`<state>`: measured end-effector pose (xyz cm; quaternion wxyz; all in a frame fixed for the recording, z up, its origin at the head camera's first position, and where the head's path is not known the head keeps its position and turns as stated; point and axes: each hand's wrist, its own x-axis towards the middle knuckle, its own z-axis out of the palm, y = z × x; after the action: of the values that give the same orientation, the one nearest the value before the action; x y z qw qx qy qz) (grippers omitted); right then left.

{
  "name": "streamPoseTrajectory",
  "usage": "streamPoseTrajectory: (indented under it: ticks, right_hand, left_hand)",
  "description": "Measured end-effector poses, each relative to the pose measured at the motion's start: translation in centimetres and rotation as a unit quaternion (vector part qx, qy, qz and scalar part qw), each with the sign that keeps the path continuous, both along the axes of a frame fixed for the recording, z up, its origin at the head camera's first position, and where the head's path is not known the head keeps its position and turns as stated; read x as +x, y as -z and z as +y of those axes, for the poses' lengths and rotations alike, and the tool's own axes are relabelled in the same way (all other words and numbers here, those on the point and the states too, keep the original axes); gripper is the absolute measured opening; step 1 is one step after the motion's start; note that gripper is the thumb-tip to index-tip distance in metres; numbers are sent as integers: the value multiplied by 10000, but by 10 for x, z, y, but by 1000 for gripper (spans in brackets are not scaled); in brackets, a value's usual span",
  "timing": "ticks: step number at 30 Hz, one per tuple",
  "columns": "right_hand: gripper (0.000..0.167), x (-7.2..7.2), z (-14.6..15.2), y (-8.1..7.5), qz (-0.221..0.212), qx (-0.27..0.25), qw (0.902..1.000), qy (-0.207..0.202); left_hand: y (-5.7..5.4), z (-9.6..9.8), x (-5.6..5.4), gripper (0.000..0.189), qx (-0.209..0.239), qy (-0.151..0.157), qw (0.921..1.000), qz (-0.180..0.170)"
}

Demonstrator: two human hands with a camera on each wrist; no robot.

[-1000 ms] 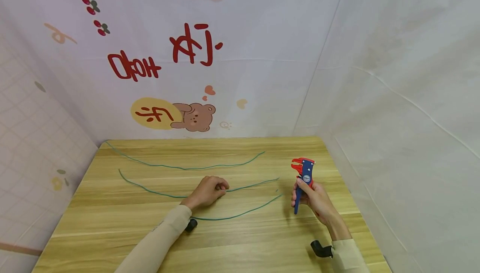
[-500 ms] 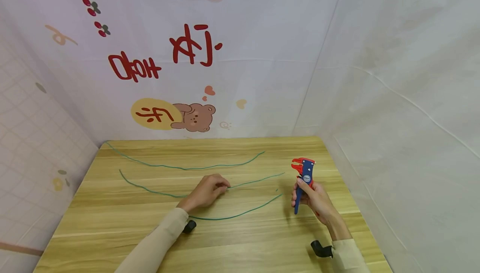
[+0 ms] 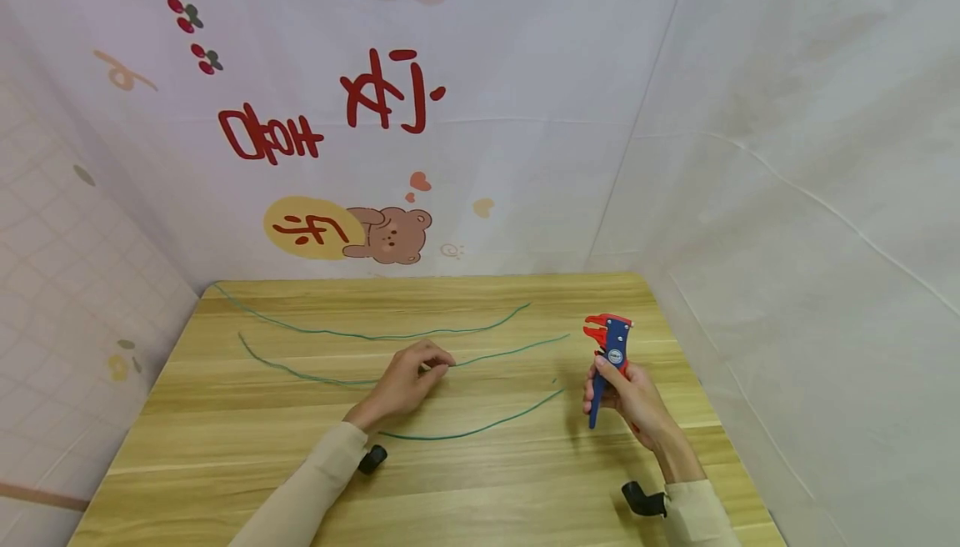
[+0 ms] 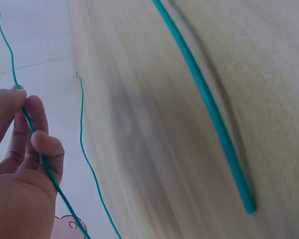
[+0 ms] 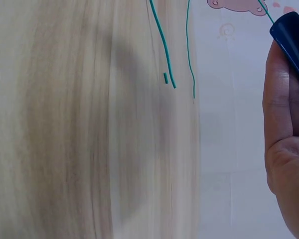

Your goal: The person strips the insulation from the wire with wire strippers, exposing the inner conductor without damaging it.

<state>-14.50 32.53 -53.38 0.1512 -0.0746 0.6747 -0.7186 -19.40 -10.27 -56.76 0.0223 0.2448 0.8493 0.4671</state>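
Three long green wires lie spread left to right before you, and one of them, the held wire [image 4: 64, 198], is in your left hand [image 3: 405, 376]. That hand is closed to a pinch, thumb against fingertips, partway along the held wire. Your right hand [image 3: 633, 401] is wrapped round the blue handles of the tool [image 3: 617, 340]; the right wrist view shows only one handle and part of the hand, so judge its grip from the head view.

Governing relation, by judgement: the held wire's right end against the tool's red jaws. That end lies just left of the jaws, apart from them, and well out to the right of your pinch; your right hand is the nearer to it. Its axis runs rightward and slightly away from you. The tool's long axis points away from you, roughly crosswise to the wire, with its jaws facing left toward the wire end. Height difference between end and jaws: cannot be told.

Also noted: the far wire [image 3: 375, 338] beyond the held one, the near wire [image 4: 209, 102] on your side, and a short offcut [image 5: 165, 78] beside the near wire's right end on the worktop [image 3: 487, 489].
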Motion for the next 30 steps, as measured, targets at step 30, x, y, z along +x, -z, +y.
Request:
streamPoseTrajectory:
  ticks: [30]
  right_hand:
    - [36,2,-20,-18,430,-109,9970,-638]
  left_hand:
    - [-40,-34,27,12,404,-630,9922,997]
